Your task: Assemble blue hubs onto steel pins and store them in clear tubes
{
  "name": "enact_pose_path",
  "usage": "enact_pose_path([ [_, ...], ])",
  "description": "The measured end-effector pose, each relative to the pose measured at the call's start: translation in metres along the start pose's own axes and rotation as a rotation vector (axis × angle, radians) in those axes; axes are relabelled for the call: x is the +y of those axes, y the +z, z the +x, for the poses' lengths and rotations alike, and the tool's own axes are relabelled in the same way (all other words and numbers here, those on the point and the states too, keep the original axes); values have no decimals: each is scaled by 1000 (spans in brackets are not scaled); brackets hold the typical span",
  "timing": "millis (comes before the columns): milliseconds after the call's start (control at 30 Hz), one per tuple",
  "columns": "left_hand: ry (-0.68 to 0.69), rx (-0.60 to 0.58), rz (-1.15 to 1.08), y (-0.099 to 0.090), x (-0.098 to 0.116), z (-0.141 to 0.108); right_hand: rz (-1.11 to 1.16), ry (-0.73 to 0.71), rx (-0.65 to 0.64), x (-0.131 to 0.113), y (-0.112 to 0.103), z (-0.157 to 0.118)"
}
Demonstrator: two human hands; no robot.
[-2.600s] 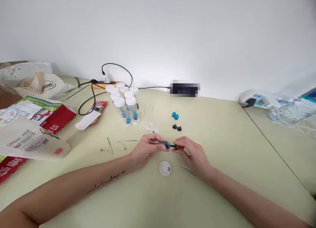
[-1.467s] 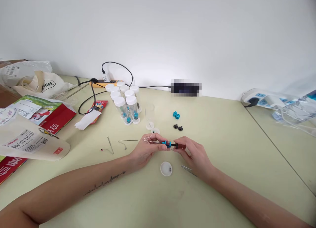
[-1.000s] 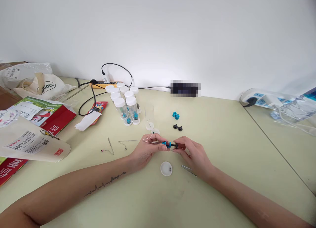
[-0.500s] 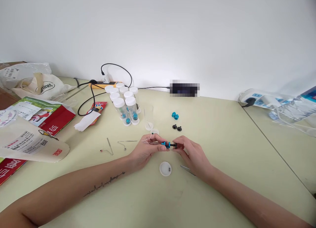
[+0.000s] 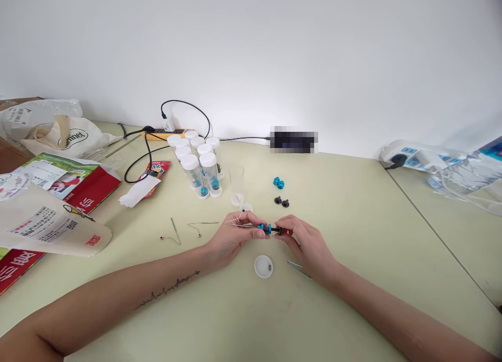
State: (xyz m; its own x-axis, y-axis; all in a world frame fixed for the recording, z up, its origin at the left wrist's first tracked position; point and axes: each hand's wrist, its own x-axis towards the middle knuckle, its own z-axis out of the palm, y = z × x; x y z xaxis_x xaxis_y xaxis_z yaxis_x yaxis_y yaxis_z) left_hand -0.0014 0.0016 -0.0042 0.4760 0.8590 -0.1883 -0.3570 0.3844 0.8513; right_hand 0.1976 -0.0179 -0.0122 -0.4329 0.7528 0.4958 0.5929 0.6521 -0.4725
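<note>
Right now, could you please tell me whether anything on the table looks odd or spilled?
I see nothing spilled. One clear tube stands without a cap, unlike the white-capped tubes to its left. The dark object by the wall looks odd only because it is pixelated.

A plain white wall [image 5: 251, 53] fills the background, brightest low at its centre. Against it stands a pale green surface [image 5: 176, 325], seamed at right.
</note>
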Motion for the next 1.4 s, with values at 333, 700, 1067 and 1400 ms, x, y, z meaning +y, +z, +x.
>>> enact_pose_path([
  [333, 4, -21, 1, -2, -2, 1, -4, 36, -53, 0, -2, 0],
  [700, 2, -24, 9, -1, -3, 0, -27, 22, -77, 1, -2, -1],
  [1067, 8, -24, -4, -2, -2, 1, 11, 35, -69, 0, -2, -1],
  [1400, 0, -16, -53, -5, -2, 1, 3, 4, -24, -1, -1, 0],
])
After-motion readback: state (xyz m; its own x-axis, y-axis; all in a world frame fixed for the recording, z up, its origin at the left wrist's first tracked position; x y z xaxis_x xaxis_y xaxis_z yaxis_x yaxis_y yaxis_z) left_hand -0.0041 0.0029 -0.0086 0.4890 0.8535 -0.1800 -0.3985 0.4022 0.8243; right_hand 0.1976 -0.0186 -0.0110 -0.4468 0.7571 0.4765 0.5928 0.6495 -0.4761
